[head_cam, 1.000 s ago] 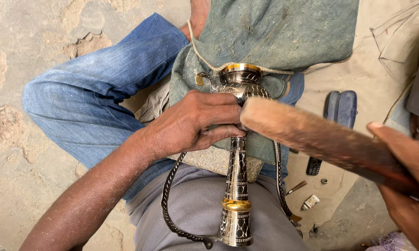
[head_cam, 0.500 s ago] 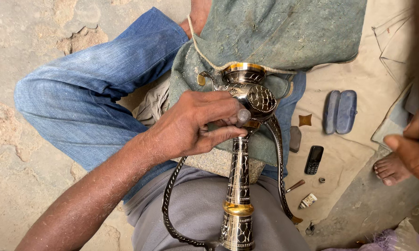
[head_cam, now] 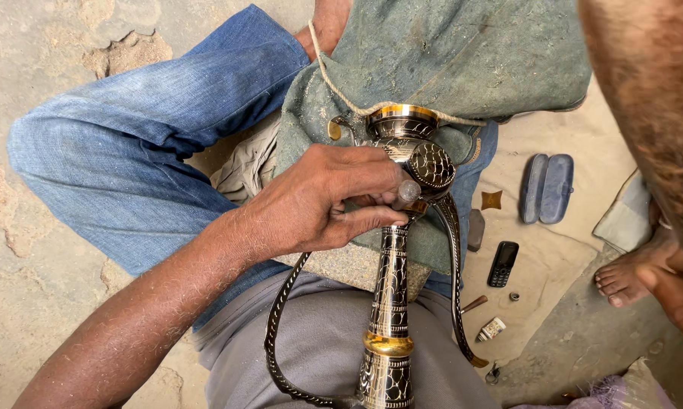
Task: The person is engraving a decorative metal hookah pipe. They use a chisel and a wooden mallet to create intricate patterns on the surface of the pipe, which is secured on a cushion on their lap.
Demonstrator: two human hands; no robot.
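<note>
While the vase (head_cam: pixel 402 227) lies across the lap, the left hand (head_cam: pixel 319 201) wraps its neck, fingers (head_cam: pixel 368 170) curled over the bulb, thumb (head_cam: pixel 364 221) beneath. The right hand (head_cam: pixel 678 291) sits far right; its fingers cannot be told.

Your left hand (head_cam: pixel 322 201) reaching in from the lower left, forearm stretching bare across your lap, fingers (head_cam: pixel 372 170) curling closed, thumb pressing along beneath, knuckles facing up, your right arm (head_cam: pixel 652 106) rising blurred at the frame's right edge, its hand unseen.
</note>
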